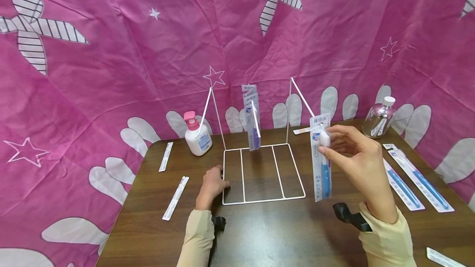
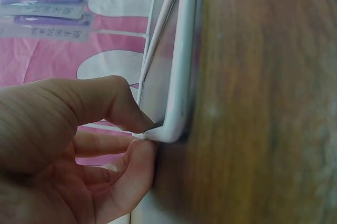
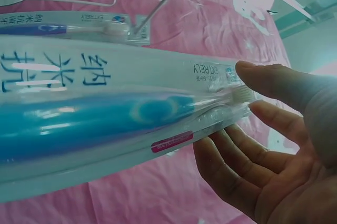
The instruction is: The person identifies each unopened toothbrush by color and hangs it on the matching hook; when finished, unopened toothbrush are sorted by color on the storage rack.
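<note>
White wire rack (image 1: pixel 259 172) standing on the brown table (image 1: pixel 267 234), its flat grid base lying on the wood and two thin uprights rising at the back. Hanging inside it from a peg: purple toothbrush packs (image 1: pixel 252 122), upright, bottoms just above the base grid.

Left hand (image 1: pixel 212 184) at the near left corner of the rack base; in the left wrist view, thumb and forefinger (image 2: pixel 121 110) pinching the white wire at that corner, the grip clenched on the rack.

Right hand (image 1: pixel 356 155) raised just right of the rack, holding a blue toothbrush pack (image 1: pixel 321 158) upright by its top end, thumb and fingertips pinching it; in the right wrist view, remaining fingers (image 3: pixel 253 155) spread loosely behind the pack. Pack in the air, clear of the table, beside the rack's right edge.

Pump bottle (image 1: pixel 196 135) left of the rack, silver bottle (image 1: pixel 378 118) at the far right corner. More toothbrush packs (image 1: pixel 412 178) flat on the table right of the raised hand.
</note>
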The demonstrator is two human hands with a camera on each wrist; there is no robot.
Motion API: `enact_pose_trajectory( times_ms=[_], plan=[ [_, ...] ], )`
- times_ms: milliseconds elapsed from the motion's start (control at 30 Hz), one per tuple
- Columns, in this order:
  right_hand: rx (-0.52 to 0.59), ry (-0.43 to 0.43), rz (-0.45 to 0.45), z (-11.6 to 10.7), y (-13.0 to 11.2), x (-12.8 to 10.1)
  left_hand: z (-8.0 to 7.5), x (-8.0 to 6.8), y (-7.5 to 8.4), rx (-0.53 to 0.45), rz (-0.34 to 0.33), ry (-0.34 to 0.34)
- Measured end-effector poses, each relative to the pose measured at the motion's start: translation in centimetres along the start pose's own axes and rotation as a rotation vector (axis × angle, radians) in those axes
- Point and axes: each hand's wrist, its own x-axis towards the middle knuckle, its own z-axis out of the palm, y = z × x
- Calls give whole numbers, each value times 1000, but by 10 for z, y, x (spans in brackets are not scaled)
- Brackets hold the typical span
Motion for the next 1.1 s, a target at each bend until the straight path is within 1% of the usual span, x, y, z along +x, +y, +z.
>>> enact_pose_trajectory(
  times_ms=[133, 367, 433, 567, 667, 800, 933, 1100],
  plan=[
    [-19, 6, -11, 5, 4, 4, 1, 1, -1, -3, 0, -2],
    [-68, 30, 29, 14, 15, 14, 1, 1, 0, -3, 10, 5],
    [-79, 29, 28, 17, 20, 18, 1, 1, 0, -7, 8, 4],
    [-90, 24, 23, 23, 30, 27, 0, 0, 0, -13, -18, -8],
    [-100, 22, 18, 27, 39, 35, 1, -1, 0, -12, -27, -10],
    [-115, 12, 22, 33, 50, 48, 1, -1, -1, -4, -21, -7],
    [-124, -9, 22, 38, 60, 63, 2, -1, -2, 0, -2, -2],
    [-149, -30, -5, 46, 72, 80, 2, 1, -3, 1, 11, 11]
  ],
)
